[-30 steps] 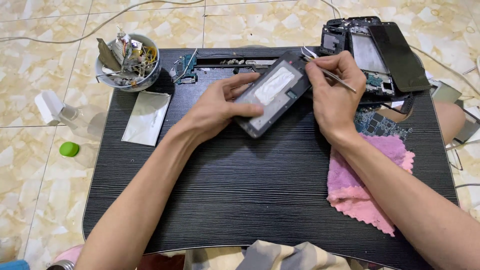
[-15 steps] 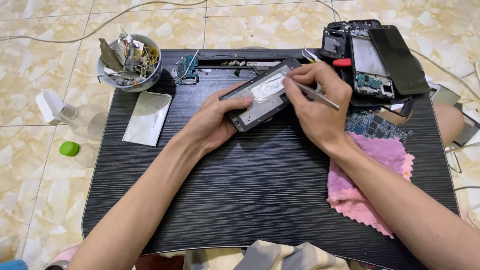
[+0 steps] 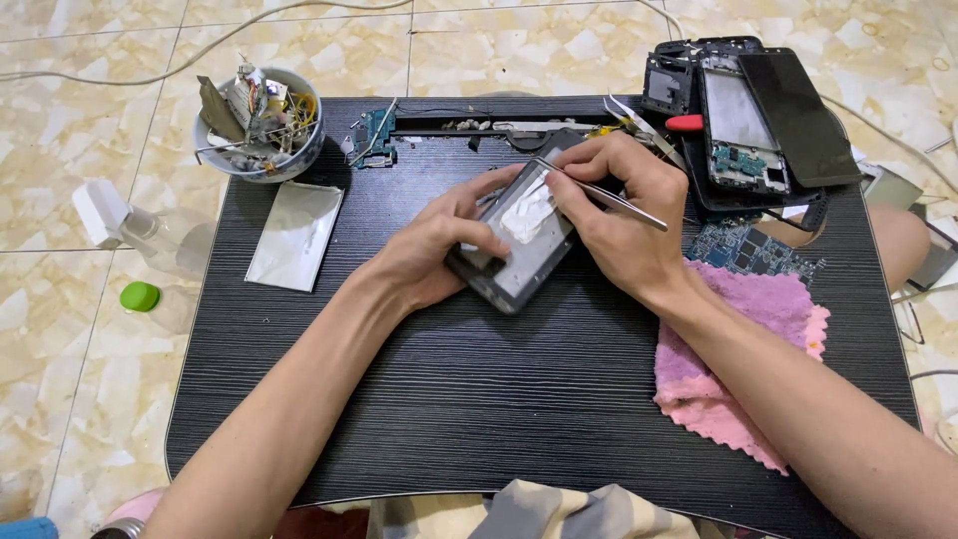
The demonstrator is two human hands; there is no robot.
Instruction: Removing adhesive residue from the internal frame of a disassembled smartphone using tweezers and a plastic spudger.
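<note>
The left hand is gripping an opened phone body from its near-left side, thumb and fingers clenched over the frame, tilting it slightly off the black surface. The right hand is pinching a pair of metal tweezers closed between thumb and fingers, with the tips meeting a pale, crinkled patch inside the phone body, near its upper end; whether the tips are actually gripping that patch is too small to tell. The phone body is sitting in the middle of the surface, just below a long dark strip of parts along the far edge. Judging from how things are lying, the dismantling is looking well advanced: to the right of the phone body, a stack of stripped phone frames and a dark screen panel is resting at the far right corner, and a bare blue circuit board is lying just above a pink cloth. To the left of the phone body, a silvery flat sheet is lying loose, and beyond it a bowl is holding scraps and small parts. What seems left is the work inside the phone body itself, where the pale patch is still in place.
</note>
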